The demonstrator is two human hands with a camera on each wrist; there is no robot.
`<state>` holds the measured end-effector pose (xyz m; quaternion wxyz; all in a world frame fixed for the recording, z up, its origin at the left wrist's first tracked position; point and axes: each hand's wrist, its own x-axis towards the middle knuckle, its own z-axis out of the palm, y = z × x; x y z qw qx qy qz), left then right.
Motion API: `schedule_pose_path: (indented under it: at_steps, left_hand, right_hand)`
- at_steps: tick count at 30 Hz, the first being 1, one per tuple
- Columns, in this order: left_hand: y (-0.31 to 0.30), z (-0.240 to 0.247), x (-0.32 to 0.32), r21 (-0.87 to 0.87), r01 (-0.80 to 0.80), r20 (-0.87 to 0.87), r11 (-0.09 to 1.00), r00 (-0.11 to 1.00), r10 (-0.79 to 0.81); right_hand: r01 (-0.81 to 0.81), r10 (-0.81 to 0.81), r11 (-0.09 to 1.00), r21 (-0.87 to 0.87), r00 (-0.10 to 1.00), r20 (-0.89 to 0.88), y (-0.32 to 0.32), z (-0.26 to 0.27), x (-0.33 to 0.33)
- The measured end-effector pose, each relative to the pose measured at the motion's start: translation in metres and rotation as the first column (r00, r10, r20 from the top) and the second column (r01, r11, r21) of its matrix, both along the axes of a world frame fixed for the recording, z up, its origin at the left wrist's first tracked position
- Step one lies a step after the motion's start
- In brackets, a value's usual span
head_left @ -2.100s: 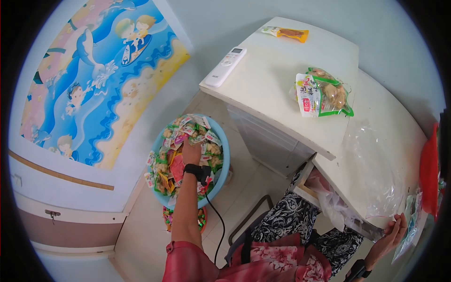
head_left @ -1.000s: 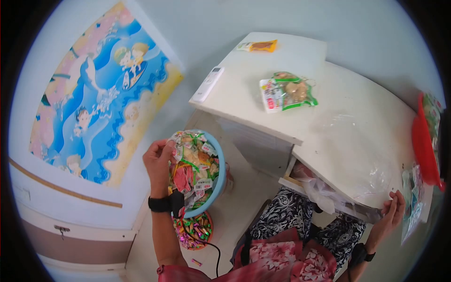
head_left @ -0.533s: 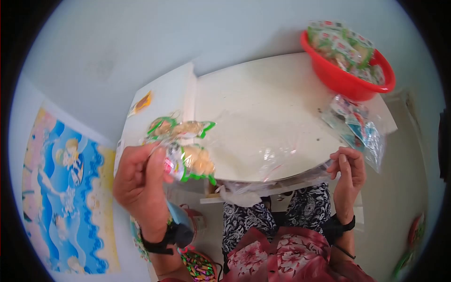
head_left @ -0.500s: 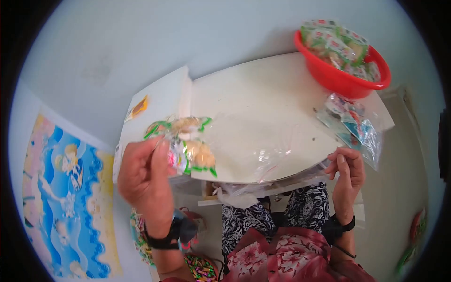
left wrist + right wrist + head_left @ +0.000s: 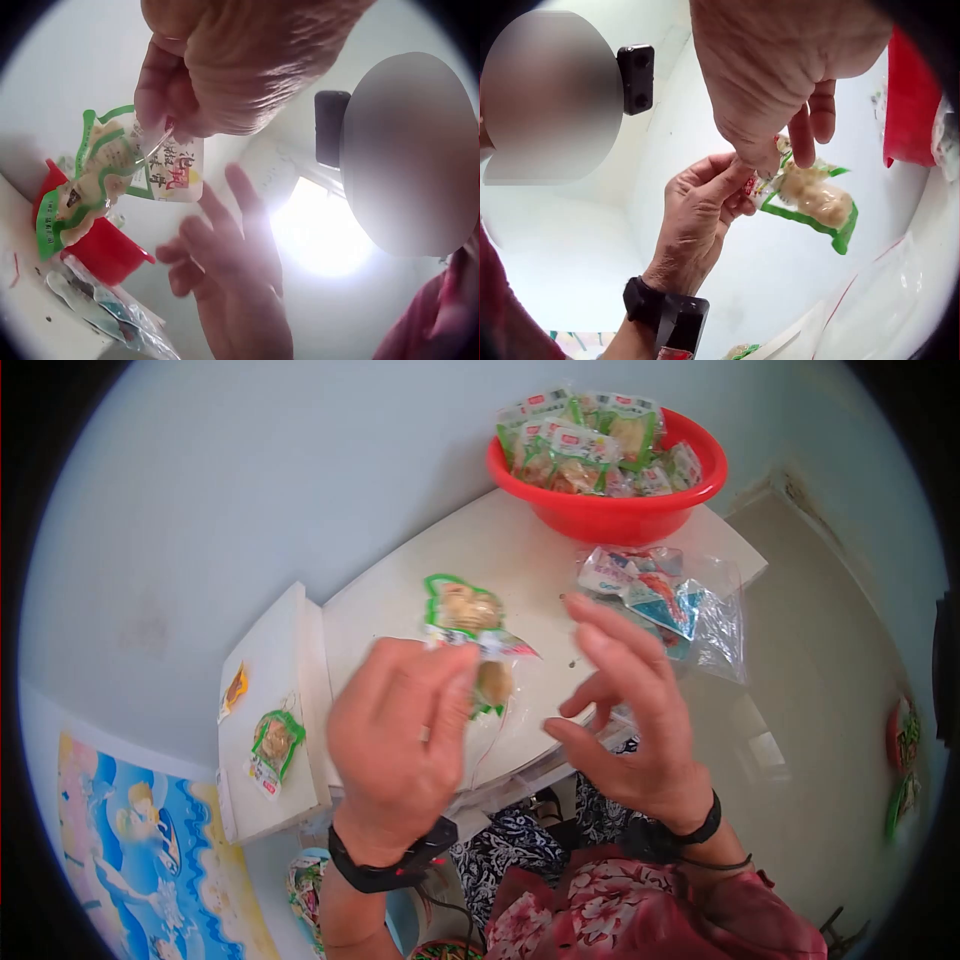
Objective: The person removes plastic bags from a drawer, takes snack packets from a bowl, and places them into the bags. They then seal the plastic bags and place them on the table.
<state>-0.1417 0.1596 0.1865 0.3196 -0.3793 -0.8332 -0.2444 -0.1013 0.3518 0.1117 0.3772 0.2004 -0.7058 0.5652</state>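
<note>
My left hand [image 5: 400, 745] pinches a clear, green-edged snack packet [image 5: 465, 610] by its white printed end, above the white table. Pale, lumpy food shows through the plastic. In the head view a second green-edged part hangs below the fingers, slightly blurred. The left wrist view has the packet [image 5: 97, 176] spread out beyond the fingertips. My right hand [image 5: 635, 710] is raised close by, fingers apart and holding nothing. From the right wrist, the packet [image 5: 821, 199] is seen just beyond the right hand [image 5: 787, 82], with the left thumb and fingers on its label end.
A red basin [image 5: 620, 510] heaped with similar packets stands at the table's back. Before it lies a clear bag [image 5: 715, 620] with colourful printed wrapping. One packet [image 5: 275, 745] and an orange-wrapped snack [image 5: 235, 688] lie on the raised left section. A light-blue basin [image 5: 405, 920] is below.
My left hand has come out of the blue basin with the packet and carried it right over the table. My right hand has risen from the table edge toward it. The view has turned right.
</note>
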Motion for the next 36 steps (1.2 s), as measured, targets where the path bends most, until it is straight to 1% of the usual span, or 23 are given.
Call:
schedule_pose_path:
  at_steps: [2, 4, 7, 9, 10, 11, 13, 14, 16, 17, 18, 21, 22, 25, 28, 31, 34, 36]
  left_hand:
    - [0.019, -0.003, 0.000, -0.079, 0.100, -0.083, 0.992, 0.991, -0.106]
    - [0.033, -0.007, -0.002, -0.142, 0.200, -0.147, 0.969, 0.964, -0.220]
    - [0.049, -0.019, -0.009, -0.102, 0.250, -0.170, 0.963, 0.949, -0.265]
    - [0.059, -0.023, -0.014, -0.094, 0.294, -0.185, 0.951, 0.934, -0.307]
    - [0.062, -0.026, -0.019, -0.098, 0.303, -0.194, 0.948, 0.928, -0.317]
    - [0.066, -0.026, -0.023, -0.102, 0.311, -0.205, 0.945, 0.923, -0.326]
    - [0.068, -0.022, -0.040, -0.057, 0.213, -0.229, 0.975, 0.948, -0.220]
    - [0.065, -0.026, -0.053, -0.023, 0.157, -0.228, 0.987, 0.961, -0.158]
    - [0.060, -0.030, -0.079, -0.017, 0.000, -0.157, 1.000, 0.988, -0.003]
    - [0.064, -0.038, -0.095, -0.049, 0.020, -0.153, 0.999, 0.988, -0.027]
    - [0.062, -0.045, -0.111, -0.082, 0.020, -0.153, 0.996, 0.988, -0.032]
    - [0.061, -0.072, -0.142, -0.187, -0.018, -0.128, 0.982, 0.992, -0.006]
    - [0.061, -0.078, -0.146, -0.224, -0.036, -0.116, 0.974, 0.993, 0.010]
    - [0.064, -0.088, -0.146, -0.182, 0.024, -0.018, 0.983, 0.999, -0.028]
    - [0.067, -0.086, -0.137, -0.135, 0.077, 0.240, 0.988, 0.970, -0.042]
    - [0.066, -0.085, -0.124, -0.044, 0.105, 0.355, 0.994, 0.931, -0.082]
    - [0.056, -0.068, -0.095, -0.036, 0.046, 0.388, 0.998, 0.921, -0.028]
    - [0.045, -0.056, -0.071, -0.004, -0.004, 0.357, 1.000, 0.934, 0.005]
  right_hand:
    - [0.080, -0.072, 0.983, 0.164, 0.996, -0.056, 0.001, 0.008, -0.008]
    - [0.142, -0.125, 0.982, 0.126, 0.983, -0.136, 0.004, -0.003, -0.020]
    - [0.224, -0.207, 0.967, 0.119, 0.969, -0.136, 0.023, -0.011, -0.021]
    - [0.222, -0.220, 0.970, 0.104, 0.975, -0.030, 0.033, -0.021, -0.021]
    - [0.244, -0.245, 0.968, 0.059, 0.970, 0.002, 0.036, -0.027, -0.023]
    - [0.236, -0.231, 0.971, -0.049, 0.969, 0.091, 0.039, -0.029, -0.022]
    - [0.237, -0.169, 0.935, -0.264, 0.951, 0.258, 0.047, -0.036, -0.016]
    - [0.258, -0.162, 0.919, -0.297, 0.936, 0.313, 0.053, -0.044, -0.014]
    - [0.247, 0.007, 0.822, -0.513, 0.896, 0.443, 0.059, -0.047, -0.006]
    - [0.270, 0.086, 0.747, -0.607, 0.866, 0.492, 0.066, -0.050, 0.001]
    - [0.232, 0.140, 0.751, -0.618, 0.859, 0.493, 0.069, -0.063, 0.002]
    - [0.166, 0.261, 0.687, -0.708, 0.853, 0.452, 0.066, -0.077, 0.004]
    - [0.155, 0.272, 0.689, -0.708, 0.850, 0.450, 0.066, -0.082, 0.005]
    - [0.154, 0.298, 0.669, -0.727, 0.841, 0.452, 0.061, -0.095, 0.005]
    - [0.156, 0.320, 0.652, -0.742, 0.830, 0.456, 0.058, -0.100, 0.007]
    - [0.166, 0.329, 0.654, -0.738, 0.816, 0.476, 0.058, -0.105, 0.009]
    - [0.156, 0.282, 0.725, -0.670, 0.821, 0.497, 0.064, -0.123, 0.009]
    - [0.174, 0.232, 0.780, -0.601, 0.811, 0.536, 0.070, -0.130, 0.010]
